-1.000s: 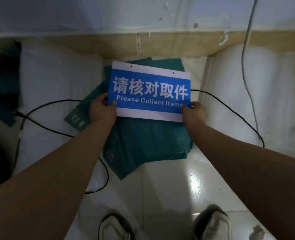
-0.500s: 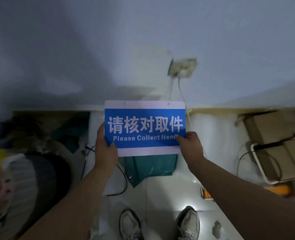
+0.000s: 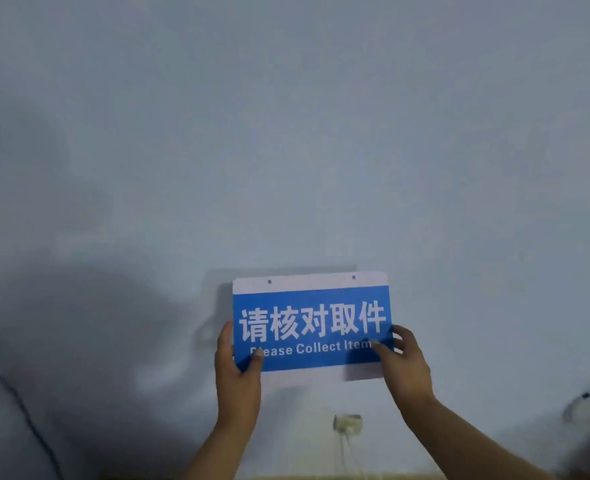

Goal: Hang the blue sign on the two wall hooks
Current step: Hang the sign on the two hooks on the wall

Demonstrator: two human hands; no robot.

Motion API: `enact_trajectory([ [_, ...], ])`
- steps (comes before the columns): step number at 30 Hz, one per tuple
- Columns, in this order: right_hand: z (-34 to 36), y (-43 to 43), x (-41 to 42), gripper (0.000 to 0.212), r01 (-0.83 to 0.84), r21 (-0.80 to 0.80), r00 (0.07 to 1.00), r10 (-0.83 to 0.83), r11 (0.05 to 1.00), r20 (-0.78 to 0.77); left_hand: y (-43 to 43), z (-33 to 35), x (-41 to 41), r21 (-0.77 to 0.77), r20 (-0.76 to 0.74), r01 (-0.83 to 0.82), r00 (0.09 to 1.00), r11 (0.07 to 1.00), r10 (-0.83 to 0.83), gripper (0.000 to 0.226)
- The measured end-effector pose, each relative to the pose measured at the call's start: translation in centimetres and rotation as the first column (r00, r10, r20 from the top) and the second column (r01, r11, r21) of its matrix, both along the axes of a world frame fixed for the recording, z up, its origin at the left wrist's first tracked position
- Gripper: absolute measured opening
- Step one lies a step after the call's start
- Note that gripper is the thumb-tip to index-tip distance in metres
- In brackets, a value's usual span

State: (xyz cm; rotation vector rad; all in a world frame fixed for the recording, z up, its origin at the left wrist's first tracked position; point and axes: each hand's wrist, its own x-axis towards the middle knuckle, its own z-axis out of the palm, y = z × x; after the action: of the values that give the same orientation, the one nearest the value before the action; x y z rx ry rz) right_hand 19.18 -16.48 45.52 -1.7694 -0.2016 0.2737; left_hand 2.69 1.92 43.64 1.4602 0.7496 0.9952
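The left hand (image 3: 239, 362) pinches the lower left corner of the blue sign (image 3: 311, 325), its thumb hiding one letter. The right hand (image 3: 401, 358) pinches the lower right corner. The sign stands upright before the wall (image 3: 286, 133); no hooks can be made out.

1. Almost the whole view is taken up by a plain pale blue-grey wall (image 3: 286, 133), dimly lit.
2. A big soft shadow (image 3: 89, 323) is cast over the lower left.
3. A small wall socket (image 3: 347, 424) is mounted low down, with thin cords hung from it.
4. A dark cable (image 3: 20, 403) is run down the far left.
5. A tan strip (image 3: 321, 477) is seen along the bottom edge.
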Motion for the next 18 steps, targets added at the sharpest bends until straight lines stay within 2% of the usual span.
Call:
enact_trajectory([
  [8, 18.4, -0.6, 0.2, 0.043, 0.001, 0.136, 0.955, -0.042, 0.991, 0.295, 1.0, 18.6, 1.6, 0.236, 0.139, -0.089, 0.989, 0.968, 0.057, 0.063],
  [15, 31.5, -1.0, 2.6, 0.049, -0.018, 0.222, 0.9, -0.081, 0.975, 0.429, 1.1, 31.9, 4.3, 0.374, 0.237, -0.147, 0.97, 0.916, 0.058, 0.065],
  [18, 35.9, -1.2, 3.7, 0.045, -0.024, 0.241, 0.868, -0.099, 0.97, 0.487, 1.3, 36.4, 5.5, 0.408, 0.244, -0.171, 0.967, 0.897, 0.073, 0.067],
])
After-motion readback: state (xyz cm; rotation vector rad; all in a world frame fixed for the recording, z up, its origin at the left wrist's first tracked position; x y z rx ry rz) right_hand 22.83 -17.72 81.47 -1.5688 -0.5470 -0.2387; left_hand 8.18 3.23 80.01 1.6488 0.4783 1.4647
